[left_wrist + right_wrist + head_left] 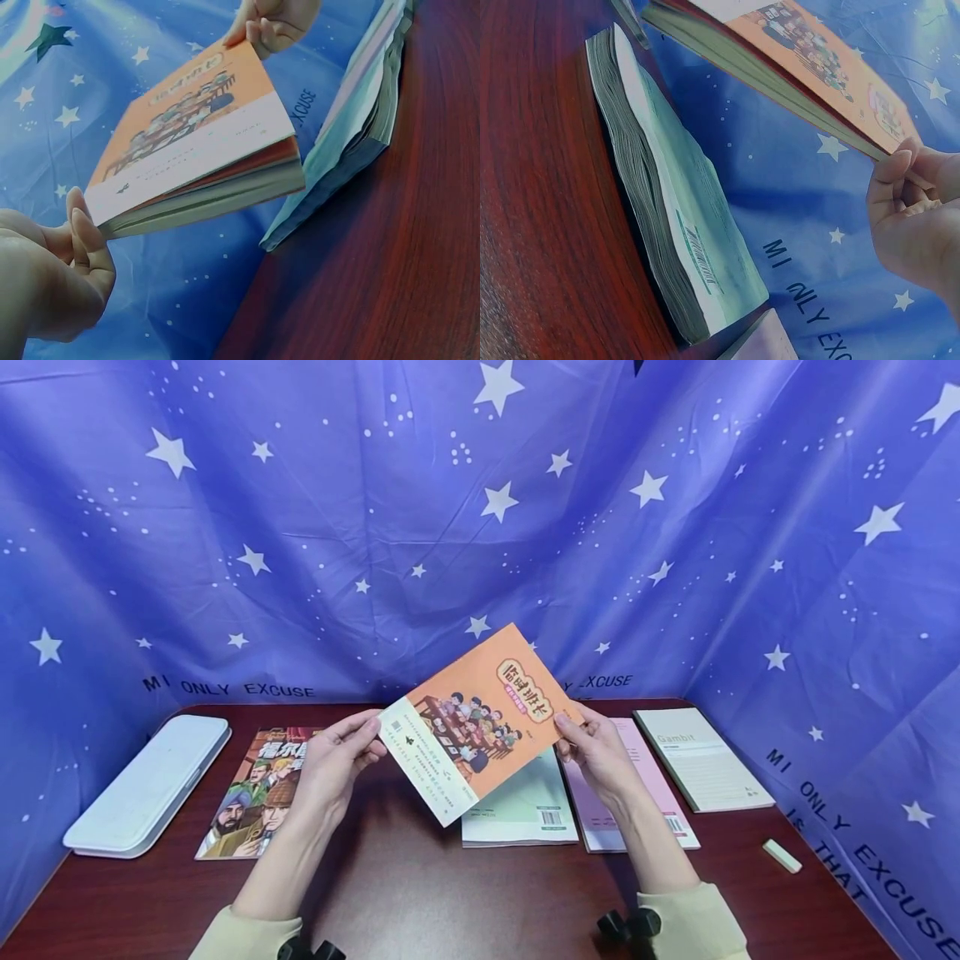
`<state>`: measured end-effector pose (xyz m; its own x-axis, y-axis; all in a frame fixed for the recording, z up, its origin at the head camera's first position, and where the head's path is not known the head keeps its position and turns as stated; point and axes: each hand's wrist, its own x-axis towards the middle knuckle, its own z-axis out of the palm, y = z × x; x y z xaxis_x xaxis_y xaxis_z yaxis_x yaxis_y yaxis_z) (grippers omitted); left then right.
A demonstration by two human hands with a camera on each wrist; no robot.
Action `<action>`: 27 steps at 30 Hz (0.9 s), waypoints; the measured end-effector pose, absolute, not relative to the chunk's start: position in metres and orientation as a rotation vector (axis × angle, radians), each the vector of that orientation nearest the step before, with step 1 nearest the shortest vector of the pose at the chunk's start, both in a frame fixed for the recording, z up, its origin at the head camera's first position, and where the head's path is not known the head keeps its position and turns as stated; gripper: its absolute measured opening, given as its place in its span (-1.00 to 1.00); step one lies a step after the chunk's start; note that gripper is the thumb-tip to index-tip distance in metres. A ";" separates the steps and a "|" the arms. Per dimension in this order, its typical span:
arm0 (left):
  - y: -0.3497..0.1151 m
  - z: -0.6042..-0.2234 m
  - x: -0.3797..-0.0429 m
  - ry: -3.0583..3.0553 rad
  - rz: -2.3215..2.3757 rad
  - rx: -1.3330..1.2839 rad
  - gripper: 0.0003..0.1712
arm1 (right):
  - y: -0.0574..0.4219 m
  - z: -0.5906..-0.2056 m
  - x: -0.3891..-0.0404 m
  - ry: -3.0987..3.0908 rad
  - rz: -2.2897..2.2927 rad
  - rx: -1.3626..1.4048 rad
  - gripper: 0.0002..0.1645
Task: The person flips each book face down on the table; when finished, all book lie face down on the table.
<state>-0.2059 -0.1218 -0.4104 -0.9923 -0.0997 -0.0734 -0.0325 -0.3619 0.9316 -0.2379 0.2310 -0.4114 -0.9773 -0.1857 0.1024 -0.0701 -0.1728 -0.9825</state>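
An orange book (480, 714) with a white band along its lower left side is held tilted above the table, its cover of cartoon children facing up. My left hand (333, 768) pinches its left corner between thumb and fingers. At the opposite corner, my right hand (596, 747) grips the edge, thumb on the cover. In the left wrist view the book's page edges (210, 199) show, and the front cover lifts slightly from them. Below the book lies a green book (525, 810), partly hidden by it. A pink book (600, 818) lies under my right hand and forearm.
On the left are a white case (150, 785) and a comic-style book (251, 802), partly covered by my left arm. A cream Gambit notebook (708, 760) and a small white eraser (782, 856) lie at the right. A blue star-printed curtain (420, 527) surrounds the dark red table (450, 902).
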 end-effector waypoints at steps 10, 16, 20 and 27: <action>-0.123 -0.408 -0.204 -1.716 -2.509 0.029 -0.80 | 0.230 -0.410 -0.236 2.080 -2.316 -0.301 -0.71; -0.122 -0.406 -0.203 -1.671 -2.510 -0.056 -0.76 | 0.229 -0.410 -0.235 2.055 -2.357 -0.326 -0.74; -0.122 -0.406 -0.203 -1.629 -2.534 -0.114 -0.79 | 0.228 -0.411 -0.234 2.032 -2.392 -0.357 -0.76; -0.122 -0.405 -0.202 -1.592 -2.570 -0.158 -0.82 | 0.226 -0.411 -0.235 1.987 -2.455 -0.420 -0.70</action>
